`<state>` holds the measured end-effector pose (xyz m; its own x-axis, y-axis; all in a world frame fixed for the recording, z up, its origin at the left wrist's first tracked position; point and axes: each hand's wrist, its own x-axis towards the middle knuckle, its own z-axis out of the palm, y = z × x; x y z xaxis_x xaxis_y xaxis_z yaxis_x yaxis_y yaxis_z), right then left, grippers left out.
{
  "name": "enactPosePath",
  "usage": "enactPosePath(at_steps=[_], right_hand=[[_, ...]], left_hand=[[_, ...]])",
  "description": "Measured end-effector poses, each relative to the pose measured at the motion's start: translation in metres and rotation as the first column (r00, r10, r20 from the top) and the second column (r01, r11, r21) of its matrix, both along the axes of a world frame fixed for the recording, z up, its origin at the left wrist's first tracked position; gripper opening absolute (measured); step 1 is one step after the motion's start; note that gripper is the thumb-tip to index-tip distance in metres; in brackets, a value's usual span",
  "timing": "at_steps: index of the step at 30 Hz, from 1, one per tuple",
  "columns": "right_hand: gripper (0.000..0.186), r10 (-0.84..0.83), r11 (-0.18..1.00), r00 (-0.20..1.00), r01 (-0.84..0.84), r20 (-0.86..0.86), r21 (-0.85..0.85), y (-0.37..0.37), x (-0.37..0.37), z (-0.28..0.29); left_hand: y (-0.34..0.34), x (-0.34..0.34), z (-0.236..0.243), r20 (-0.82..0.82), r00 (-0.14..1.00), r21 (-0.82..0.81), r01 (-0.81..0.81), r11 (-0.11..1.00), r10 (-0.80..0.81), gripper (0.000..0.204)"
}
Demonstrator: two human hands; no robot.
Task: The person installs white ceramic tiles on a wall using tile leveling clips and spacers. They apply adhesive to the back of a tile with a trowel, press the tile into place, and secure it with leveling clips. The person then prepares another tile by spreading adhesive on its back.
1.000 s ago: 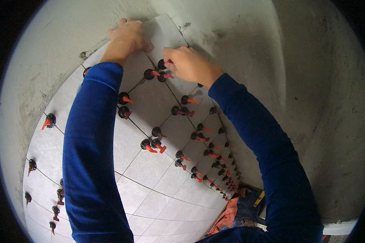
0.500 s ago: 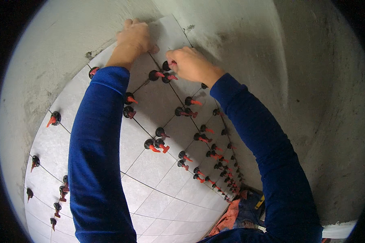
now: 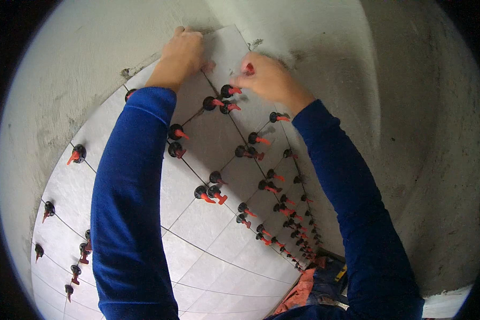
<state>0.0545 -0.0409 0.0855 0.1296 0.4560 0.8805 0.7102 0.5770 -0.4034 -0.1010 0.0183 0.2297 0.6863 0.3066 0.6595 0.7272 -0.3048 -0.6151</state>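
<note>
My left hand (image 3: pixel 184 53) grips the upper edge of a light grey tile (image 3: pixel 226 45), fingers curled at the edge and thumb on its face. My right hand (image 3: pixel 272 77), partly blurred, is closed in front of the same tile. A small red piece (image 3: pixel 249 69) shows between its fingers; the rest of it is hidden. Just below is a tile leveler (image 3: pixel 229 90) with a black round cap and red handle, set at the tile's joint. Two more tile levelers (image 3: pixel 212 103) sit close by where the joints cross.
Many more tile levelers (image 3: pixel 213 193) stick out along the joints of the tiled wall (image 3: pixel 197 229). Bare grey plastered wall (image 3: pixel 410 133) borders the tiles above and to the right. Orange and dark cloth (image 3: pixel 298 293) and a yellow item (image 3: pixel 341 272) lie at the bottom.
My right hand has let go of the tile leveler's handle and moved right, off the joint. My left hand stays at the tile's edge. The view has shifted slightly.
</note>
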Motion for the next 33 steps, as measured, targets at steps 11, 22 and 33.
enactPosePath(at_steps=[11,22,33], right_hand=[[0.049,0.389,0.921,0.875,-0.368,-0.287,0.129,-0.014,-0.014,0.035],[0.029,0.377,0.926,0.85,-0.342,-0.368,0.161,0.022,-0.027,0.041],[0.023,0.045,0.971,0.981,0.001,-0.186,0.238,0.044,-0.044,0.047]], left_hand=[[0.002,0.002,0.024,-0.068,0.993,-0.059,-0.099,0.993,0.095,0.045],[0.045,-0.002,0.057,-0.295,0.955,-0.074,0.022,0.997,-0.044,0.03],[0.043,-0.004,0.066,-0.327,0.939,-0.127,0.066,0.99,-0.105,0.027]])
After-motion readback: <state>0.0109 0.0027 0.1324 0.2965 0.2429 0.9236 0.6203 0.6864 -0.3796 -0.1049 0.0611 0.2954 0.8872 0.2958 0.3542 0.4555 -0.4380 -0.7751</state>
